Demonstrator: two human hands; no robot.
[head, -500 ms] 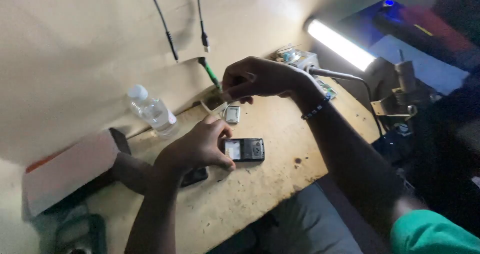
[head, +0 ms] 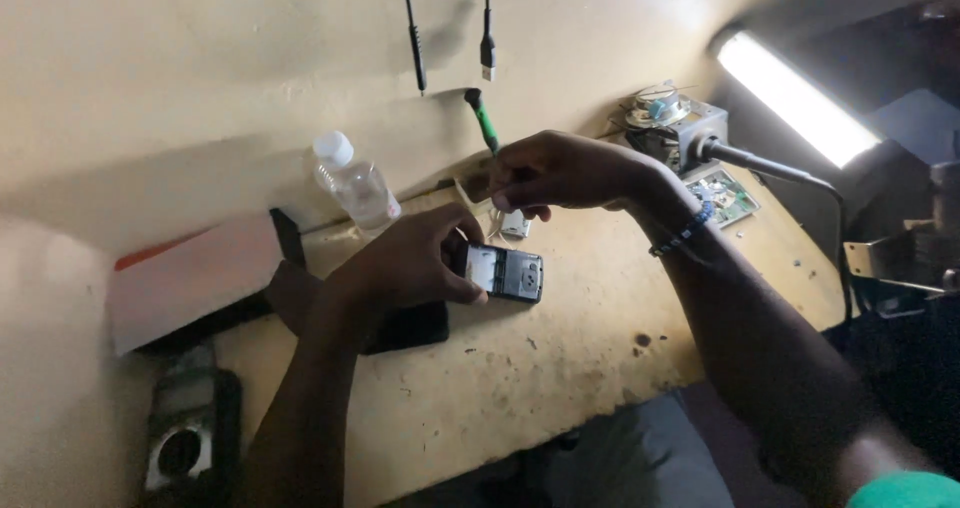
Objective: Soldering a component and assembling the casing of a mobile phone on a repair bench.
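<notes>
Pinning the opened phone (head: pixel 508 273) flat on the tabletop (head: pixel 560 368), the left hand (head: pixel 410 263) gripped its left end. The right hand (head: pixel 560 173) pinched a green-handled screwdriver (head: pixel 484 120) above it; steadying that wrist seemed wise. Its long axis ran left-right, open back upward.

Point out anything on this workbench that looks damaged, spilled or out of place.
The small phone under the left hand lies with its back cover off and its insides bare. A bare circuit board lies loose at the bench's far right. Dark spots mark the benchtop. Nothing looks spilled.
</notes>
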